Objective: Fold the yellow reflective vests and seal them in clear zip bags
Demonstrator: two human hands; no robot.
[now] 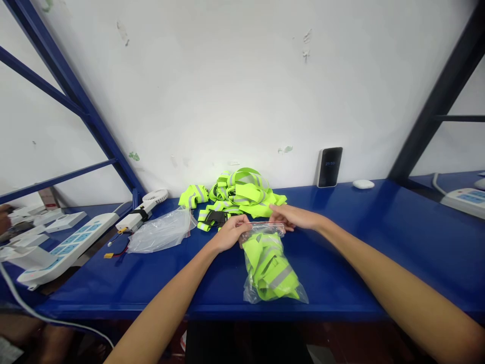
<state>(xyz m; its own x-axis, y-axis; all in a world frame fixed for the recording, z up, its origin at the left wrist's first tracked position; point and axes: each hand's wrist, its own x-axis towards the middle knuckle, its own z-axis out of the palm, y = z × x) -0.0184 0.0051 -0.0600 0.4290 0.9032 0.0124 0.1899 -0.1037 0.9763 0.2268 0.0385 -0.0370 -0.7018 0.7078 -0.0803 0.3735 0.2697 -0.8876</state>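
A clear zip bag (250, 288) lies on the blue table with a folded yellow-green reflective strap (271, 265) inside it. Its red-lined zip edge points away from me. At the left end of that edge, my left hand (233, 232) pinches the bag. My right hand (293, 217) is closed on the other end of the zip edge, its fingertips partly hidden. Just beyond both hands sits a loose pile of reflective straps (246, 192), with a dark buckle-like piece (216, 218) at its front.
A stack of empty clear bags (161, 232) lies left of the pile, near a small white fan (155, 196) and a wired white pack (131, 221). A power strip (71, 247) is at far left. A phone (329, 167) leans on the wall; a white oval case (363, 184) is beside it.
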